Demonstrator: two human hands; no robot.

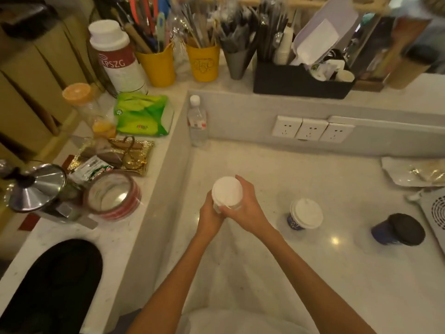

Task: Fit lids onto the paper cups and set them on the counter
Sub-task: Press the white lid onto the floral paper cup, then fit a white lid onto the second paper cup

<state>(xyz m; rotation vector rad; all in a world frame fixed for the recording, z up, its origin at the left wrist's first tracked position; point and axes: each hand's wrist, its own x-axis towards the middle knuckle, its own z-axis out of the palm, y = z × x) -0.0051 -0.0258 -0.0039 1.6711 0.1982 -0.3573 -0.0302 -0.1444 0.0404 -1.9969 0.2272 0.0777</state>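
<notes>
Above the pale counter (pixel 277 169) I hold a paper cup with a white lid (pixel 227 191) on top; the cup's body is mostly hidden by my fingers. My left hand (pixel 209 216) grips it from the near left side, and my right hand (pixel 245 205) wraps around its right side, thumb at the lid's rim. To the right a blue paper cup with a white lid (pixel 305 214) stands upright on the counter. Farther right stands a dark blue cup with a black lid (pixel 401 229).
A water bottle (pixel 198 121) stands in the counter's back left corner below wall sockets (pixel 311 129). The raised ledge on the left carries a glass jar (pixel 112 195), a metal pot (pixel 39 186) and a green tissue pack (pixel 143 114). A foil bag (pixel 414 173) and a vented device (pixel 435 208) lie at right.
</notes>
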